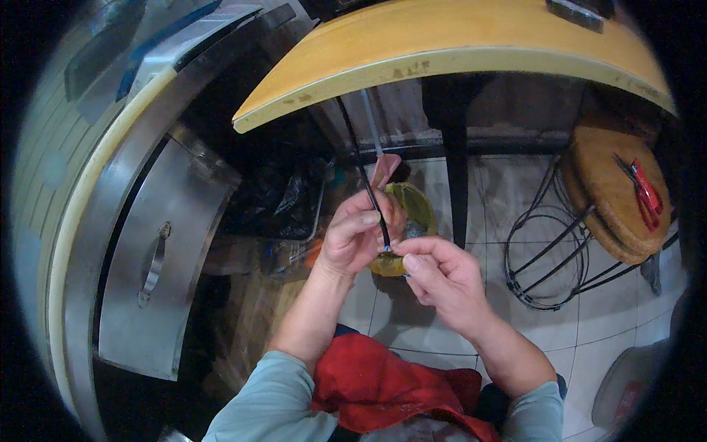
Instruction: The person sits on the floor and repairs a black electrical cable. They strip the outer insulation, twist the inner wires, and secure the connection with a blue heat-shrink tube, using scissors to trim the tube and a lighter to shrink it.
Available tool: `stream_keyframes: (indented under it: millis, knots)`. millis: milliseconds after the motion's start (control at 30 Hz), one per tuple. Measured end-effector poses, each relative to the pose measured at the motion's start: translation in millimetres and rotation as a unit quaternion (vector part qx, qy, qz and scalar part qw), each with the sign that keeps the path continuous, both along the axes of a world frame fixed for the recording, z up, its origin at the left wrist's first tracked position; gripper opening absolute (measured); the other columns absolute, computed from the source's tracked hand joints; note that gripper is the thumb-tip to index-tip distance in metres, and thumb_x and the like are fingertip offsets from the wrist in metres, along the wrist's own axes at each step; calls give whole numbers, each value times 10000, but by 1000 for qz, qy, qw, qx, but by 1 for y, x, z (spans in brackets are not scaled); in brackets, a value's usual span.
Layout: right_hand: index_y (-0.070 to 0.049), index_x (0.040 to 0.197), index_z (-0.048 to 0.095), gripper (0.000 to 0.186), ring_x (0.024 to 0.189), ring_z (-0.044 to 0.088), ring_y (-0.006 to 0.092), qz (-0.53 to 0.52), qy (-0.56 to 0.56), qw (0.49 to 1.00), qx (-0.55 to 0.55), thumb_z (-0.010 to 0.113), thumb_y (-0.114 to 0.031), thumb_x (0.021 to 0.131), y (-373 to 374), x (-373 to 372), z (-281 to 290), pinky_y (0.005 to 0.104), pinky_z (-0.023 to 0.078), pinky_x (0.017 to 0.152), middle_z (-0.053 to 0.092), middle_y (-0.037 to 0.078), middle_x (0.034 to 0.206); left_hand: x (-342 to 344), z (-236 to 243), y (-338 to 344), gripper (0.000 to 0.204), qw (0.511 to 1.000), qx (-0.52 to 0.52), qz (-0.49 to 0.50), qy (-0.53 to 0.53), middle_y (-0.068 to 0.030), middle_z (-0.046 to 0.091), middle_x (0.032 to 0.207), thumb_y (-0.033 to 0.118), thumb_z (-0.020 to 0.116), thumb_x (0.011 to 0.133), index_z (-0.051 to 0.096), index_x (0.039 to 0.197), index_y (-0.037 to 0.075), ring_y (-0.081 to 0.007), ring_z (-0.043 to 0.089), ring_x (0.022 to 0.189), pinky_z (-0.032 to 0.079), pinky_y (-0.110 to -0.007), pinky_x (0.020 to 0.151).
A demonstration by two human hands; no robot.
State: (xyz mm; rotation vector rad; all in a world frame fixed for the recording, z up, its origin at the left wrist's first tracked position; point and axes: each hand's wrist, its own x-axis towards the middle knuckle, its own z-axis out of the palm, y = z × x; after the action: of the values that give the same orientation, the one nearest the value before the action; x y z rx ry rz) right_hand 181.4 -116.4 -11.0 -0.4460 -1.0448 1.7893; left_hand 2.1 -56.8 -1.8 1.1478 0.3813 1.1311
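A black cable [360, 156] hangs from under the table edge to my hands. My left hand [347, 241] is closed around it near its lower end, thumb lying along the sheath. A small bit of blue shows at the cable's tip [387, 247]. At that tip, my right hand [448, 278] is closed in a pinch of thumb and forefinger; the thin wires between those fingers are mostly hidden. Behind my hands on the floor stands a yellow bin [420, 208], partly covered by them.
An orange tabletop [442, 33] arches overhead. To the right, red-handled pliers [644, 193] lie on a brown round stool [589, 199], beside looped black cable [524, 276]. A steel drawer [163, 272] stands left. A pink dustpan [384, 169] leans behind the bin. Red cloth [375, 387] covers my lap.
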Motion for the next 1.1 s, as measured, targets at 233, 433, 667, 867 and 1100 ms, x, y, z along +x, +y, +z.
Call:
stream_keyframes:
  millis: [233,433,667,867,1100]
  knots:
    - [-25,986,602,131,575,447,17,-28,22,999,-25,570,-119,900,9,-12,-14,180,343,502,524,-46,685,-2,-5,4,189,997,-28,46,60,-52,550,758,202,599,812,566,876,28,-150,492,652,383,-253,562]
    - [-11,832,645,40,548,524,68,-264,-139,940,169,634,-44,811,16,-12,-21,213,407,499,583,3,650,7,8,-13,179,964,-127,129,195,-19,566,691,207,638,862,572,839,42,-49,457,534,315,-187,461]
    - [6,803,641,34,517,536,91,-326,-196,870,312,646,-11,774,25,-9,-27,233,419,483,596,47,623,8,15,-18,170,955,-135,119,234,0,545,645,185,650,857,587,828,29,-42,439,512,294,-176,442]
    - [6,802,642,36,515,544,99,-311,-200,879,301,651,-7,769,29,-5,-27,237,426,483,604,45,629,1,2,-9,179,976,-109,61,179,-11,548,664,176,643,858,596,892,6,-50,439,523,302,-180,448]
    - [12,802,642,33,515,541,101,-322,-184,875,311,650,-2,773,34,-4,-30,239,427,482,601,49,627,2,-2,-7,168,982,-119,31,140,-29,542,652,160,629,865,593,896,-1,-68,428,502,293,-196,431]
